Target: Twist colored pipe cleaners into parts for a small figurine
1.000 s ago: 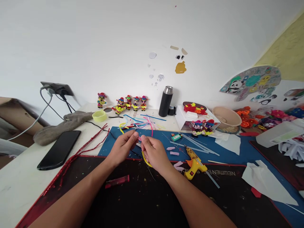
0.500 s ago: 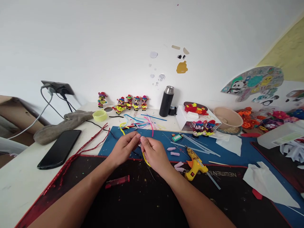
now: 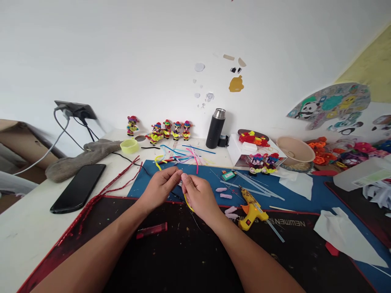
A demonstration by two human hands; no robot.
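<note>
My left hand [image 3: 161, 188] and my right hand [image 3: 200, 195] meet at the thumbs above the dark mat [image 3: 171, 260]. The right one is closed on a yellow stem [image 3: 189, 205] that curves down below its fingers. My left hand is pinched, and what lies between its fingertips is too small to make out. A thin dark strand hangs beneath the hands. To the right lie a yellow glue gun [image 3: 253, 211] and pale pink pieces [image 3: 226, 196]. A red packet [image 3: 152, 230] rests on the mat below my left wrist.
Small figures [image 3: 156, 133] stand along the wall beside a black flask [image 3: 215, 128]. On the left are a phone [image 3: 78, 189], driftwood [image 3: 82, 159] and red stems [image 3: 100, 194]. Clear sticks [image 3: 259, 185], a white box [image 3: 236, 154], a bowl [image 3: 295, 150] and tissue [image 3: 345, 232] are on the right.
The view has shifted slightly. Both hands stay together at the thumbs, and the dark strand below them shows more clearly.
</note>
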